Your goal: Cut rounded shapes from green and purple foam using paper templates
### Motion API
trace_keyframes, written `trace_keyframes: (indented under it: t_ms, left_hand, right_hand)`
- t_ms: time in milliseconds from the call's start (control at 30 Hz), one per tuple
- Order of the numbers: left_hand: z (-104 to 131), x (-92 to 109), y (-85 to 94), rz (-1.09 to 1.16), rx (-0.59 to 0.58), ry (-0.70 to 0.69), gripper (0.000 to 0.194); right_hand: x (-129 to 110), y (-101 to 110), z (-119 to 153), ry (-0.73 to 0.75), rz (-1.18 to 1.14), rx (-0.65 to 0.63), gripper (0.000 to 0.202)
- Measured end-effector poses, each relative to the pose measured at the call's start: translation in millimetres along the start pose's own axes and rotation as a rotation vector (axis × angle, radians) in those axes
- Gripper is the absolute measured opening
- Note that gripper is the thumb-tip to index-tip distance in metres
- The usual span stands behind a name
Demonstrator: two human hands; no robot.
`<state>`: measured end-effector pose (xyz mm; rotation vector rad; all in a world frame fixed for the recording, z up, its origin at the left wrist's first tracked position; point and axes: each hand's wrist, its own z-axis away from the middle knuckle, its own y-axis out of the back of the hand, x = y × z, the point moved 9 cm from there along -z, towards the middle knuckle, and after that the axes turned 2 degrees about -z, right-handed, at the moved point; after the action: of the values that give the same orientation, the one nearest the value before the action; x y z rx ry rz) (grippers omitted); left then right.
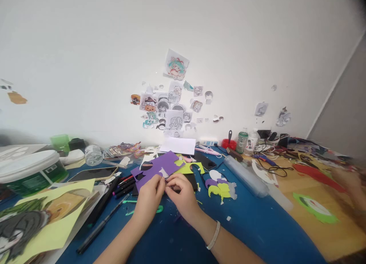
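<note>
While both hands meet over the counter [243, 228], the purple sheet [167, 161] lies just beyond them at twelve o'clock, a white scrap [163, 172] close to the fingertips. Some cutting looks done: a cluster of lime, purple and white cutouts [224, 188] rests at three o'clock, and the lime sheet [196, 167] at one o'clock has a curved edge. Much of the purple sheet seems uncut; how much is left cannot be told. The left hand [150, 195] points towards twelve, fingers bunched; the right hand [183, 193], below which a bracelet [214, 235] circles the wrist, points towards eleven, fingers curled inward. Their fingertips nearly meet; whether either pinches a small piece, I cannot tell. The forearms slant in from seven and five o'clock.
</note>
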<state>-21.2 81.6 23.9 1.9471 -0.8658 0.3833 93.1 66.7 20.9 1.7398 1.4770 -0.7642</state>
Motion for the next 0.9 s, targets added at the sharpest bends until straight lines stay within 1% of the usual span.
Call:
trace_keyframes:
  t_ms: [67,133,200,267,367,433,533,633,700,733,800,900]
  left_hand:
    - [-0.2,-2.6,-1.3,0.03,-0.018,0.028,0.028]
    - [-0.4,-4.3,-3.6,0.067,-0.045,0.052,0.028]
    - [-0.8,-3.3,-6.1,0.101,-0.073,0.054,0.028]
    - [-1.3,-0.1,-9.4,0.127,-0.108,0.034,0.028]
    - [-2.3,2.6,-13.6,0.132,-0.151,0.021,0.026]
    - [-2.7,2.2,-15.6,0.12,-0.171,0.03,0.025]
    - [-2.4,2.3,-17.4,0.113,-0.191,0.036,0.025]
    - [-1.3,2.3,-18.9,0.131,-0.209,0.038,0.026]
    - [-1.0,-0.1,-19.6,0.136,-0.215,0.05,0.028]
    - [-1.2,-2.1,-19.9,0.132,-0.216,0.06,0.029]
    - [-2.0,-7.0,-20.4,0.105,-0.214,0.081,0.031]
    - [-3.5,-11.8,-21.2,0.056,-0.209,0.093,0.033]
  right_hand:
    - [2.1,0.3,-0.8,-0.045,-0.123,0.003,0.005]
    - [7.2,2.8,-1.9,-0.115,-0.269,0.033,0.005]
    - [17.6,5.1,-2.5,-0.228,-0.411,0.077,0.013]
    - [30.4,3.7,-2.0,-0.357,-0.542,0.096,0.025]
    - [45.1,-7.3,-1.3,-0.512,-0.743,0.037,0.038]
    - [50.7,-12.9,-1.8,-0.558,-0.831,-0.003,0.039]
    - [56.0,-12.3,-4.7,-0.567,-0.886,0.0,0.04]
    - [57.7,-6.6,-8.8,-0.561,-0.845,-0.003,0.036]
    - [57.9,4.5,-13.8,-0.547,-0.768,0.026,0.032]
    - [57.4,13.5,-17.8,-0.528,-0.712,0.055,0.031]
    - [53.8,39.0,-29.8,-0.452,-0.55,0.13,0.027]
    - [36.5,88.9,-59.4,-0.227,-0.131,0.248,0.017]
